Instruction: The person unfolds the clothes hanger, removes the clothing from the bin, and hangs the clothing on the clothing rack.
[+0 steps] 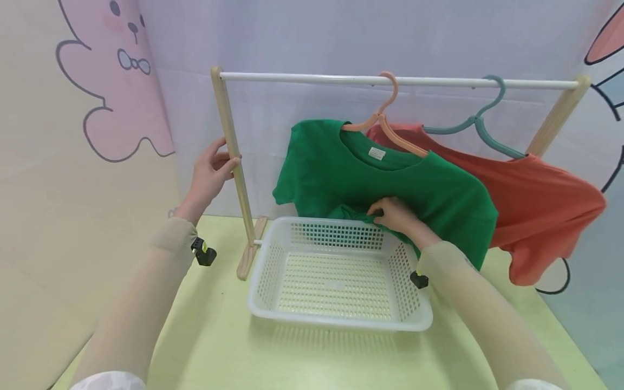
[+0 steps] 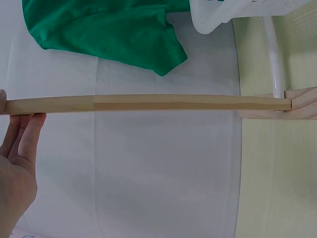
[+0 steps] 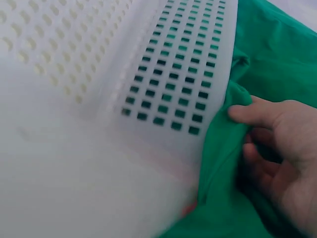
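Note:
My left hand [image 1: 210, 172] holds the left wooden post [image 1: 233, 146] of a small clothes rack, its thumb on one side and fingers on the other. In the left wrist view only part of that hand [image 2: 19, 158] shows at the post's end. A green T-shirt [image 1: 322, 168] hangs from a peach hanger [image 1: 388, 103] on the white rail. Just behind the basket's back rim, my right hand [image 1: 397, 215] pinches a fold of the shirt's lower front. The right wrist view shows its thumb and fingers on the bunched green cloth [image 3: 223, 144] beside the basket wall.
A white perforated basket [image 1: 336, 319] stands on the pale yellow table [image 1: 209, 336] in front of the rack. To the right, an orange-red T-shirt [image 1: 541, 200] hangs on a teal hanger [image 1: 494, 135]. A pale curtain [image 1: 292, 32] with cartoon figures backs the table.

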Motion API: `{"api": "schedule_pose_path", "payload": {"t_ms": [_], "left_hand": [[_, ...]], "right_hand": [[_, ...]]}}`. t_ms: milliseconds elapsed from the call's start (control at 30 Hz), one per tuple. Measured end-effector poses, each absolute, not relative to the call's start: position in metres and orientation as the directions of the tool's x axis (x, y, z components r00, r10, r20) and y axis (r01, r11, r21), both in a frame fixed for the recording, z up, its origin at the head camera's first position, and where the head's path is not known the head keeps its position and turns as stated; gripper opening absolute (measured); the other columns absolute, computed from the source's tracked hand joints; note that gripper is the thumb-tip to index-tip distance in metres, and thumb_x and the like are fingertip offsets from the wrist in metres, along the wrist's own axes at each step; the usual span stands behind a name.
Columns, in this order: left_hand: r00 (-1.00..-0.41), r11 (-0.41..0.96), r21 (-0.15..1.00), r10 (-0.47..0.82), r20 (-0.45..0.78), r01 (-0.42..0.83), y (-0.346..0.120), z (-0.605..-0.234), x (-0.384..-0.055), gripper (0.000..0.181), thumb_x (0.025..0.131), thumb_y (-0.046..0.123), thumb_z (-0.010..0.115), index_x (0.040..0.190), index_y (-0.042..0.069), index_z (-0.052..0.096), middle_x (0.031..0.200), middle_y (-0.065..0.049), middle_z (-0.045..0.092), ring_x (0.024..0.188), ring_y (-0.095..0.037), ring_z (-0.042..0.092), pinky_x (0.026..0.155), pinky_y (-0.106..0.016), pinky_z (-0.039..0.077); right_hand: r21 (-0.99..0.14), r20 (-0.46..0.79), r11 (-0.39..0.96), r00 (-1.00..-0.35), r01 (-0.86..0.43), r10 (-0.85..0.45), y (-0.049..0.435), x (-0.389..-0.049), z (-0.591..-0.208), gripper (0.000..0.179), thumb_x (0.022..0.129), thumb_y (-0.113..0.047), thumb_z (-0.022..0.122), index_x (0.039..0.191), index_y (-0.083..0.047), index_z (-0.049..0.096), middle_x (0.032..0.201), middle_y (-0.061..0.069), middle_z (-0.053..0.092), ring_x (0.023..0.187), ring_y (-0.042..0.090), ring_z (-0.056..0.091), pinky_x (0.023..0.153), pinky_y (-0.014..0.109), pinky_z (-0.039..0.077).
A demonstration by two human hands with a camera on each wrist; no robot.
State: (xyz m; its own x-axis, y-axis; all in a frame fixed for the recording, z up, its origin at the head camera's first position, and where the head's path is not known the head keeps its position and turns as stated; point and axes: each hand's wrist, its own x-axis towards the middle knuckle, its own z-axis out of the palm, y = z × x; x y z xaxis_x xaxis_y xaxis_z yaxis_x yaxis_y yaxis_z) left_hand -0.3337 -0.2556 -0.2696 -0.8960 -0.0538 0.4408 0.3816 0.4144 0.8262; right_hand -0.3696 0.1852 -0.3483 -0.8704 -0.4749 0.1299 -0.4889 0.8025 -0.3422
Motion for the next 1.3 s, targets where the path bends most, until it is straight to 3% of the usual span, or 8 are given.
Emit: {"api": "schedule_pose_path", "payload": {"t_ms": [167,367,567,767,933,1067,1167,1300], "left_hand": [[-0.895,0.414,0.823,-0.039,0.443,0.390,-0.255,-0.270,-0.333,0.059,0.098,0.023,0.062,0.152,0.021,0.038,0.127,-0.017,0.064,0.094,0.006,0.062,0.080,-0.017,0.058],[-0.896,0.406,0.828,-0.044,0.442,0.388,-0.258,-0.271,-0.335,0.060,0.098,0.022,0.062,0.153,0.020,0.037,0.126,-0.017,0.063,0.093,0.006,0.062,0.079,-0.016,0.057],[-0.898,0.397,0.834,-0.054,0.437,0.382,-0.260,-0.271,-0.335,0.060,0.097,0.021,0.063,0.152,0.020,0.038,0.120,-0.006,0.065,0.094,0.005,0.062,0.078,-0.015,0.057],[-0.896,0.400,0.832,-0.052,0.441,0.386,-0.261,-0.271,-0.334,0.060,0.097,0.023,0.063,0.152,0.020,0.038,0.120,-0.007,0.065,0.093,0.005,0.062,0.077,-0.014,0.057],[-0.896,0.412,0.827,-0.056,0.441,0.382,-0.261,-0.272,-0.333,0.058,0.098,0.025,0.063,0.151,0.021,0.040,0.121,-0.012,0.065,0.092,0.007,0.062,0.077,-0.014,0.057],[-0.896,0.407,0.830,-0.060,0.439,0.380,-0.261,-0.272,-0.332,0.057,0.098,0.025,0.062,0.150,0.021,0.041,0.122,-0.014,0.065,0.092,0.007,0.063,0.078,-0.015,0.057],[-0.896,0.407,0.829,-0.054,0.441,0.383,-0.260,-0.271,-0.331,0.057,0.098,0.024,0.062,0.151,0.020,0.040,0.123,-0.016,0.064,0.092,0.007,0.063,0.079,-0.016,0.057],[-0.894,0.409,0.824,-0.041,0.446,0.392,-0.259,-0.269,-0.331,0.059,0.098,0.023,0.062,0.152,0.019,0.038,0.126,-0.021,0.062,0.093,0.006,0.062,0.078,-0.015,0.057]], "right_hand": [[-0.434,0.170,0.803,-0.912,-0.409,-0.372,0.196,-0.373,-0.341,0.018,0.098,-0.007,0.058,0.109,-0.004,0.073,0.089,0.017,0.070,0.061,0.018,0.064,0.059,0.031,0.052],[-0.395,0.273,0.802,-0.891,-0.448,-0.364,0.225,-0.372,-0.327,0.018,0.098,-0.006,0.058,0.106,-0.003,0.073,0.113,0.022,0.067,0.085,0.031,0.065,0.073,0.042,0.052],[-0.307,0.326,0.763,-0.816,-0.569,-0.478,0.262,-0.368,-0.328,0.015,0.091,0.005,0.061,0.095,-0.001,0.074,0.101,0.021,0.068,0.099,0.038,0.061,0.088,0.054,0.051],[-0.273,0.175,0.774,-0.821,-0.571,-0.543,0.291,-0.358,-0.343,0.009,0.086,-0.003,0.072,0.088,-0.010,0.076,0.094,0.010,0.069,0.092,0.030,0.062,0.084,0.045,0.052],[-0.379,0.011,0.772,-0.837,-0.510,-0.547,0.301,-0.352,-0.355,0.017,0.086,-0.010,0.074,0.103,-0.008,0.075,0.106,0.014,0.073,0.096,0.029,0.064,0.083,0.039,0.054],[-0.474,0.000,0.703,-0.798,-0.531,-0.603,0.308,-0.350,-0.364,0.035,0.087,-0.014,0.075,0.119,-0.001,0.068,0.111,0.020,0.071,0.097,0.032,0.067,0.079,0.035,0.056],[-0.518,0.003,0.659,-0.771,-0.546,-0.636,0.310,-0.347,-0.366,0.043,0.087,-0.016,0.075,0.124,0.003,0.063,0.111,0.024,0.070,0.098,0.035,0.067,0.080,0.040,0.058],[-0.558,-0.042,0.667,-0.786,-0.494,-0.616,0.307,-0.341,-0.366,0.048,0.089,-0.015,0.073,0.129,0.008,0.058,0.117,0.029,0.067,0.107,0.043,0.064,0.090,0.051,0.055]]}}
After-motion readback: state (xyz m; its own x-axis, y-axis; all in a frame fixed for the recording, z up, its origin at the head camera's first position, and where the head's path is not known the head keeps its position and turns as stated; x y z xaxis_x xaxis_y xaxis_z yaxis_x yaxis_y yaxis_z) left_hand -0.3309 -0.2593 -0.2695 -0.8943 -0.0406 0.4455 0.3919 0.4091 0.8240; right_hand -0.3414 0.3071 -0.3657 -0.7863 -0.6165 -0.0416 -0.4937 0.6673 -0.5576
